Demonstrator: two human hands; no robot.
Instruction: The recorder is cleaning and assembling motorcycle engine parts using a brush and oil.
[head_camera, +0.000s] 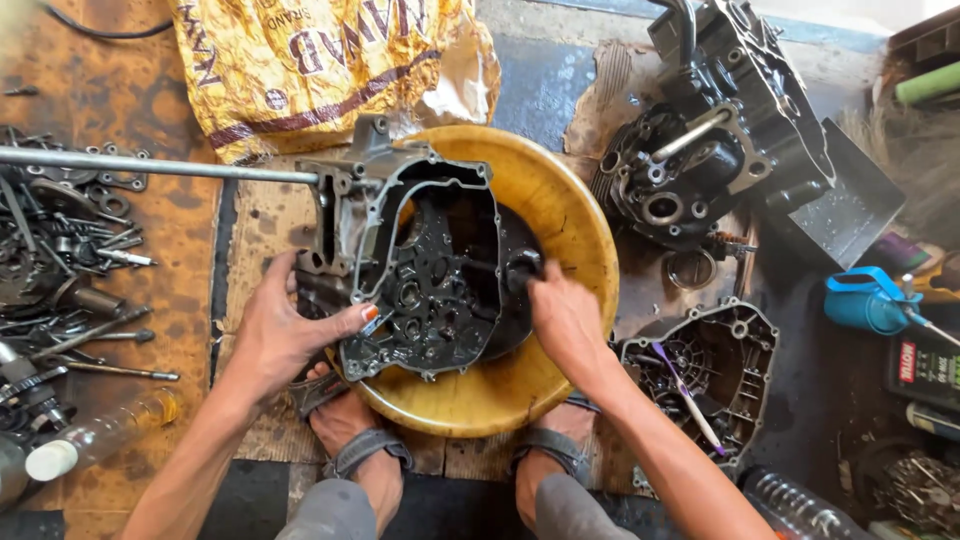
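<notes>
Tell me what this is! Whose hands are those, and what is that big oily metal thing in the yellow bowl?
The picture comes from a camera worn on a person's head, looking down, so you see their own arms, knees and sandalled feet. The oily metal thing is an engine case, the shell of a motor, lying open over a round yellow basin on the floor. The left hand steadies the case by its edge. The right hand holds something dark inside it; I cannot tell what. Around them lie another engine block, an engine cover with a purple stick across it, a heap of bolts and tools, a crumpled golden bag and a blue oil can.
</notes>
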